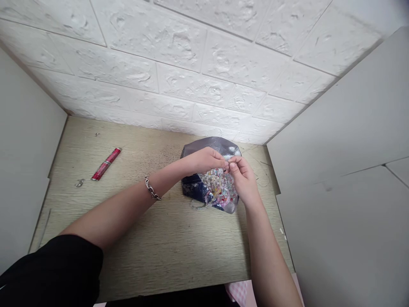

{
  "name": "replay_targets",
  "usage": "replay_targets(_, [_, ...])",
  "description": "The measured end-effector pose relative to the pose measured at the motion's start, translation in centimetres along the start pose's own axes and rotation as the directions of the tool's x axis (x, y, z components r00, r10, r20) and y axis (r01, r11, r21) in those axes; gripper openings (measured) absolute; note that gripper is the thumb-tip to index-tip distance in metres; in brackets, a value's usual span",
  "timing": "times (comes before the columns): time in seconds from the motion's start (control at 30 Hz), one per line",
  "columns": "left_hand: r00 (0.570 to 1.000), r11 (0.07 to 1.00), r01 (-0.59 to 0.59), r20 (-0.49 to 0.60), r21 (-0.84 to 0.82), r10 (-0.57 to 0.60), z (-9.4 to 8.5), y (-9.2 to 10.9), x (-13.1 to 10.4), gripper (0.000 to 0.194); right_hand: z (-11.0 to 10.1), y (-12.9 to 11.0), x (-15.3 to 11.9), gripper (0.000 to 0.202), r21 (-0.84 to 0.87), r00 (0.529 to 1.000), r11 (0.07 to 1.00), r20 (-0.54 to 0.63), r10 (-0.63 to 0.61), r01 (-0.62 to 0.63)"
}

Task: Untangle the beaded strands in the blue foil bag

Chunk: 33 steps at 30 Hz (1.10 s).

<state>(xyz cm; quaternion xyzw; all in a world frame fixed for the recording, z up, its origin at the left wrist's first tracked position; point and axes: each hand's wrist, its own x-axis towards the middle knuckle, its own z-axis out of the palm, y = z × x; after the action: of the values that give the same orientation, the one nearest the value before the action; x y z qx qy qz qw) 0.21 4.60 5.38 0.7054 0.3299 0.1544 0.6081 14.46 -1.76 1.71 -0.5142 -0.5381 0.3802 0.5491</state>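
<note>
An open bag [194,187], silvery and dark blue, lies near the wall with a heap of small pastel beads [219,185] in it. Over the beads my left hand [207,161] and my right hand [244,179] meet, fingertips nearly touching. Both pinch at something too small to make out. Thin strands [260,179] lie on the table to the right of my right hand. A short beaded string [198,207] hangs out at the bag's lower edge.
On the table [166,251], a red tube-shaped packet [106,164] lies at left, with small metallic bits [79,183] close by. A white brick-patterned wall [179,76] stands behind, and grey panels [345,170] close off both sides.
</note>
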Motion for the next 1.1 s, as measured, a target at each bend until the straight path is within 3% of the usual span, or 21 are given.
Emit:
replay_targets(0.27, [1.000,0.999,-0.024,0.004,0.038,0.024,-0.1,-0.1,0.0,0.025,-0.2,0.3,-0.2,0.013,-0.170,0.997,0.984,0.050,-0.051,0.059])
replay_targets(0.47, [1.000,0.989,0.008,0.010,0.149,-0.010,-0.2,-0.3,0.1,0.024,-0.2,-0.3,-0.5,0.010,-0.451,0.990,0.885,0.126,-0.061,0.112])
replay_targets(0.63, [0.999,0.981,0.032,-0.008,0.189,-0.031,-0.3,-0.3,0.2,0.025,0.0,-0.4,-0.6,0.008,-0.512,0.993,0.854,0.109,-0.036,0.087])
replay_targets(0.7, [0.999,0.983,0.038,-0.016,0.180,-0.035,-0.4,-0.2,0.2,0.025,0.1,0.0,-0.5,0.008,-0.416,0.997,0.908,0.082,-0.003,0.037])
replay_targets(0.83, [0.999,0.985,0.046,-0.002,0.165,-0.047,-0.4,-0.2,0.2,0.027,0.3,0.8,0.0,0.010,0.008,0.997,0.997,0.027,0.074,-0.074])
replay_targets(0.97, [0.999,0.991,-0.028,0.037,0.129,0.024,-0.4,-0.5,0.4,0.025,0.3,0.9,0.3,0.015,0.292,0.989,0.946,0.001,0.148,-0.142])
replay_targets(1.1, [0.991,0.991,-0.107,0.086,0.081,0.100,-0.5,-0.8,0.7,0.023,0.2,0.5,0.2,0.021,0.425,0.976,0.882,0.010,0.219,-0.202])
